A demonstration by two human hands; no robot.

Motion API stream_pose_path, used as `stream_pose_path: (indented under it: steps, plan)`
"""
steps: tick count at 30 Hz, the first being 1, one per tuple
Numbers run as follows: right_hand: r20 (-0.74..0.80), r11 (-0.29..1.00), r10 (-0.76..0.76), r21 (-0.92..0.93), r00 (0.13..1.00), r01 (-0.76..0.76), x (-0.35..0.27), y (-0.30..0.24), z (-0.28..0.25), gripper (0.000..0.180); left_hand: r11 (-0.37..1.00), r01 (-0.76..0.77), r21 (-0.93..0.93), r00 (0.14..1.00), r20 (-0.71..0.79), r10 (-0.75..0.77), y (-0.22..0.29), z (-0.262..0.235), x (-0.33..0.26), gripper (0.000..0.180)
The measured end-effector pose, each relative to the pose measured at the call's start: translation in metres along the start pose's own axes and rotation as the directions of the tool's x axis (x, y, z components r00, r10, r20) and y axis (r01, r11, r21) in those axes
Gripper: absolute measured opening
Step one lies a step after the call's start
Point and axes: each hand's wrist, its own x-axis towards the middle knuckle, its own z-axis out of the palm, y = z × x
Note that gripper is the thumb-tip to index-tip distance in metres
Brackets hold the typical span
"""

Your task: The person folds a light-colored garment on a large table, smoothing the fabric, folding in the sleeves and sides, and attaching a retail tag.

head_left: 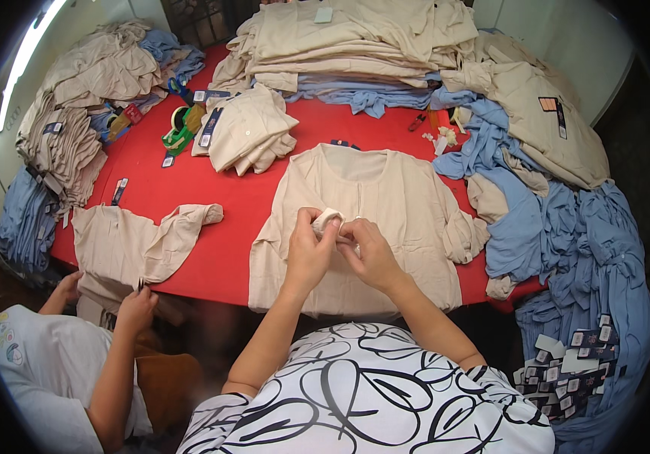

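Spread on the red table in front of me is a beige shirt (408, 204), its round neckline away from me and a front opening running down from it. My left hand (311, 248) is closed on a bunched end of beige cloth (328, 218), which looks like the shirt's sleeve cuff. Fingers and thumb of my right hand (370, 256) pinch the same cloth from the other side. Both hands are just above the middle of the shirt. The other sleeve (463, 236) lies out to the right, its end near the table's right side.
At left, a co-worker's hands (136, 309) hold a smaller beige garment (124, 242). Folded beige shirts (245, 129) sit beside a green tape dispenser (183, 129). Beige piles (363, 34) stand at the back. Blue garments (567, 234) and several tags (571, 367) hang over the right side.
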Motion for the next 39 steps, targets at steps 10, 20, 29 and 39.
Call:
stream_pose_path:
  steps: [10, 20, 29, 39]
  plan:
    - [-0.334, 0.962, 0.237, -0.050, 0.912, -0.269, 0.003, 0.048, -0.006, 0.033, 0.764, -0.359, 0.536, 0.924, 0.088, 0.373, -0.016, -0.013, -0.023, 0.041]
    - [0.177, 0.637, 0.625, 0.447, 0.760, -0.628, 0.000, 0.041, -0.034, 0.026, 0.904, -0.050, -0.425, 0.971, 0.192, 0.144, -0.045, -0.017, -0.023, 0.049]
    - [0.308, 0.329, 0.684, 0.679, 0.661, -0.656, 0.009, 0.034, -0.040, 0.028, 0.890, -0.403, 0.214, 0.907, 0.224, 0.357, -0.040, -0.007, -0.009, 0.052]
    - [0.164, 0.622, 0.654, 0.439, 0.739, -0.648, 0.005, 0.070, -0.036, 0.019, 0.950, 0.245, -0.193, 0.934, 0.309, -0.178, -0.073, -0.027, 0.013, 0.022]
